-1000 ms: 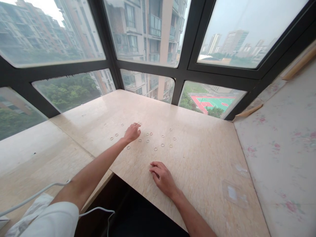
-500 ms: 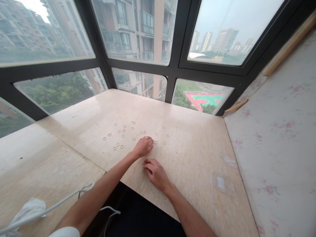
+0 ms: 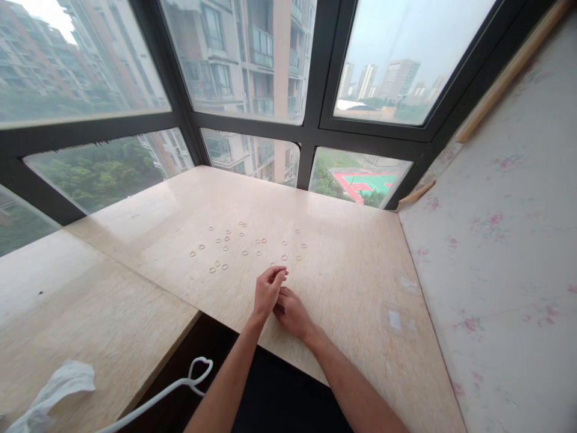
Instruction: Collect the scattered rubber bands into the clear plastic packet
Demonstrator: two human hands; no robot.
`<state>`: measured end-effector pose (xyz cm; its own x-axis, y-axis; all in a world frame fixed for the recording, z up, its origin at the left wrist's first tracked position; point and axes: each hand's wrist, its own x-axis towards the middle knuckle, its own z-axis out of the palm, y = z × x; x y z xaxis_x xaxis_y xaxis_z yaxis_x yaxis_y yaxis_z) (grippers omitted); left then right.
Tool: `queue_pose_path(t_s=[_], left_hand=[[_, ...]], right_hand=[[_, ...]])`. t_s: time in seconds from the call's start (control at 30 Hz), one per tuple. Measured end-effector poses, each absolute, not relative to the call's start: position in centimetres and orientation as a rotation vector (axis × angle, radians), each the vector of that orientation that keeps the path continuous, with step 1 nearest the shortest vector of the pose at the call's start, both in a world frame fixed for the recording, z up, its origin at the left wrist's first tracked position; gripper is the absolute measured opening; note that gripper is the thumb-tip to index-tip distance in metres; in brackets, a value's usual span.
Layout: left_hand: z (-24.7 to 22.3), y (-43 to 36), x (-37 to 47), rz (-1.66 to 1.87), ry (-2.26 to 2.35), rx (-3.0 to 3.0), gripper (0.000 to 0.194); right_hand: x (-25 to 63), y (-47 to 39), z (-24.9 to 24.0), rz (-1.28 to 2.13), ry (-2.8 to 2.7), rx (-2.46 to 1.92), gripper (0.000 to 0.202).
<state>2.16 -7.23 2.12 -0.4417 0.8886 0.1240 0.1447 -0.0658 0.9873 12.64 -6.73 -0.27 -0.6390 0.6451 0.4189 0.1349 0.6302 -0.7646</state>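
Rings (image 3: 225, 264) lie scattered on the pale tabletop (image 3: 351, 270), 1 reddish (image 3: 264, 240). Thin; likely light, apt to skid; stiffness unclear. Best hold, by judgement: fingertip pinch across opposite edges. Left hand (image 3: 269, 288): fingers bunched near the closest ring, cannot tell if pinching anything. Right hand (image 3: 294, 314): loosely curled, fingertips partly hidden, contents unclear.

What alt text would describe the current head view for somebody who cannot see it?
A person's left hand and right hand close together over a pale table, near scattered small rings. Behind, dark-framed windows show buildings, trees and a court.
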Motion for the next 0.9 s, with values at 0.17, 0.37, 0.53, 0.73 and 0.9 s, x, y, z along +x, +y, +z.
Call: queue_pose_path(t_s=[0.17, 0.37, 0.53, 0.73, 0.9], left_hand=[[0.5, -9.1, 1.9, 1.672, 1.732, 0.905, 0.024], [-0.3, -10.0, 1.5, 1.534, 1.647, 1.135, 0.023], [0.1, -9.8, 1.7, 1.458, 1.655, 1.200, 0.025], [0.2, -10.0, 1.9, 1.407, 1.658, 1.238, 0.025], [0.3, -10.3, 2.1, 1.344, 1.702, 1.327, 0.025]], right_hand=[[15.1, -7.7, 0.4, 0.931, -2.074, -0.694, 0.029], [20.7, -10.9, 0.5, 0.950, -1.881, -0.944, 0.020], [26.0, -14.2, 0.4, 0.954, -1.807, -1.116, 0.020], [29.8, -16.1, 0.2, 0.934, -1.642, -1.229, 0.018], [29.9, -16.0, 0.3, 0.927, -1.594, -1.228, 0.018]])
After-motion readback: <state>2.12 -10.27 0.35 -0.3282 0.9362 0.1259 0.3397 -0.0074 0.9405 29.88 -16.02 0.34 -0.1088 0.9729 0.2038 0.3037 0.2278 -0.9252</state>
